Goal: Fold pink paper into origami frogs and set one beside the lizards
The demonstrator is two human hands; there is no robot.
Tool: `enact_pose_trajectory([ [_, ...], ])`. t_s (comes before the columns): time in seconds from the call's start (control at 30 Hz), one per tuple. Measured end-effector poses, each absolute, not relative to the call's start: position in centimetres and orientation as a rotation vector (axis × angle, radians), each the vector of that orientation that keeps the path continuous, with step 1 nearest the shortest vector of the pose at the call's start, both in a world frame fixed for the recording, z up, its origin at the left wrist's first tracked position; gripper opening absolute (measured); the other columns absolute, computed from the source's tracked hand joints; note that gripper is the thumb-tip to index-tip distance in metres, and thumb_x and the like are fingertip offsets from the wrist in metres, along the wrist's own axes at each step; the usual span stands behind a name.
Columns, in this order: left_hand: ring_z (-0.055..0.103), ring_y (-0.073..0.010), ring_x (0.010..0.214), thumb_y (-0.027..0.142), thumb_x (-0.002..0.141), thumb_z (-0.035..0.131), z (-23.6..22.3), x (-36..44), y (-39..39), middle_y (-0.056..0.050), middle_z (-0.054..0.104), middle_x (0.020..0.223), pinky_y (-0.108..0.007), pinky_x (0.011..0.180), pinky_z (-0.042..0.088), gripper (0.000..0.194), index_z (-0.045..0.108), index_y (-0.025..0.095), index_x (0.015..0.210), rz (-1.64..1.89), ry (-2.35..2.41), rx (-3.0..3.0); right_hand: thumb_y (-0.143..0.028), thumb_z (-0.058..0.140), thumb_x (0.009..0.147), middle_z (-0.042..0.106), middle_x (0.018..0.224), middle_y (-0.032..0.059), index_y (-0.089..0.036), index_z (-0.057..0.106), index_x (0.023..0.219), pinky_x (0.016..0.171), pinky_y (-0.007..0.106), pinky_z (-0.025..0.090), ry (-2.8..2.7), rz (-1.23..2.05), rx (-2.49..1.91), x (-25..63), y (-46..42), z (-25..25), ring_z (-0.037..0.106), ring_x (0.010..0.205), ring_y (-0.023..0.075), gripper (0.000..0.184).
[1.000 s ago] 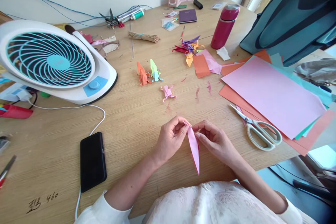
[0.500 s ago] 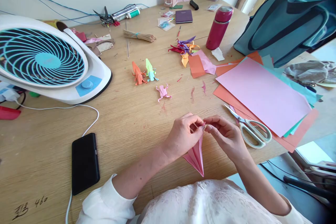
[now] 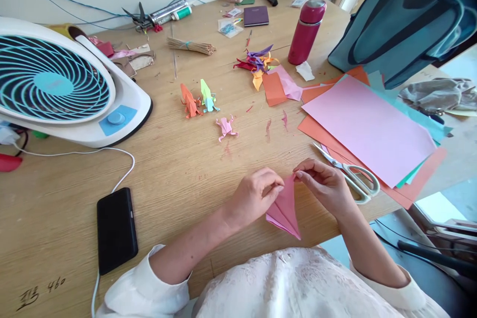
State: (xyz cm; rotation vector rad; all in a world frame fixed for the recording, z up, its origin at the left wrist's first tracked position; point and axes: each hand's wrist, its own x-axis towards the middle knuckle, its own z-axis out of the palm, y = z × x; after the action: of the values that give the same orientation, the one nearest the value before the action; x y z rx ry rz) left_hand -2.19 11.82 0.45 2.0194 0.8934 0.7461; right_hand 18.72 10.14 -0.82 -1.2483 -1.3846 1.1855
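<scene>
A folded pink paper (image 3: 286,208) hangs at a slant over the front of the table, its pointed end toward me. At its top corner, my right hand (image 3: 324,184) pinches it between thumb and fingertips. My left hand (image 3: 259,191) is closed in a pinch at the paper's left edge, covering part of it. Beyond my hands sits a pink origami frog (image 3: 226,128). Behind that stand an orange origami frog (image 3: 190,102) and a green and blue origami frog (image 3: 208,96). Scissors (image 3: 352,174) with white handles lie beside my right hand.
Coloured paper sheets (image 3: 372,129) are stacked at right, near a teal bag (image 3: 395,35). A magenta flask (image 3: 307,32) stands behind. Several folded paper pieces (image 3: 257,62) lie mid-table. At left are a fan (image 3: 74,79) and a phone (image 3: 117,231) on a white cable.
My right hand has stayed at the paper's top corner while my left hand has shifted down and left from it. The paper has turned, showing a wider face. The view has shifted slightly.
</scene>
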Motion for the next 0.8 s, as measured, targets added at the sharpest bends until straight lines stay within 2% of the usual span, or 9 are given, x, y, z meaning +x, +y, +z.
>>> enact_pose_trajectory([
  [0.17,0.058,-0.0189,0.098,0.016,0.098,0.049,-1.3,-3.2,10.6,-0.008,0.066,0.111,-0.032,0.089,0.047,0.021,0.069,0.018,0.103,0.560,0.762,2.529,-0.037,0.061,0.093,0.065,0.081,0.0032,-0.021,0.067,0.087,0.068,0.029,0.052,-1.542,1.171,-1.325,20.4,9.8,-1.3,0.061,0.076,0.0173,0.018],
  [0.3,0.054,-0.0205,0.096,0.020,0.098,0.047,-1.9,-3.0,10.1,-0.008,0.062,0.112,-0.035,0.085,0.046,0.022,0.068,0.020,0.105,0.486,0.725,2.769,-0.037,0.060,0.094,0.064,0.080,0.0038,-0.021,0.065,0.087,0.065,0.029,0.052,-1.581,1.126,-1.350,20.3,9.6,-1.2,0.060,0.074,0.0175,0.018],
  [0.47,0.054,-0.0218,0.100,0.020,0.099,0.046,-1.9,-3.0,10.0,-0.010,0.063,0.113,-0.036,0.085,0.047,0.027,0.062,0.016,0.120,0.415,0.539,2.914,-0.036,0.060,0.093,0.063,0.077,0.0022,-0.022,0.065,0.086,0.063,0.028,0.051,-1.554,1.136,-1.364,19.9,9.6,-1.0,0.060,0.071,0.0164,0.017],
  [0.8,0.059,-0.0180,0.087,0.015,0.099,0.043,-2.2,-3.1,9.8,-0.009,0.068,0.100,-0.031,0.077,0.048,0.022,0.064,0.014,0.107,0.493,0.508,2.925,-0.029,0.059,0.092,0.064,0.073,0.0017,-0.021,0.061,0.084,0.058,0.029,0.050,-1.516,1.101,-1.421,18.0,9.2,-0.6,0.062,0.065,0.0159,0.012],
])
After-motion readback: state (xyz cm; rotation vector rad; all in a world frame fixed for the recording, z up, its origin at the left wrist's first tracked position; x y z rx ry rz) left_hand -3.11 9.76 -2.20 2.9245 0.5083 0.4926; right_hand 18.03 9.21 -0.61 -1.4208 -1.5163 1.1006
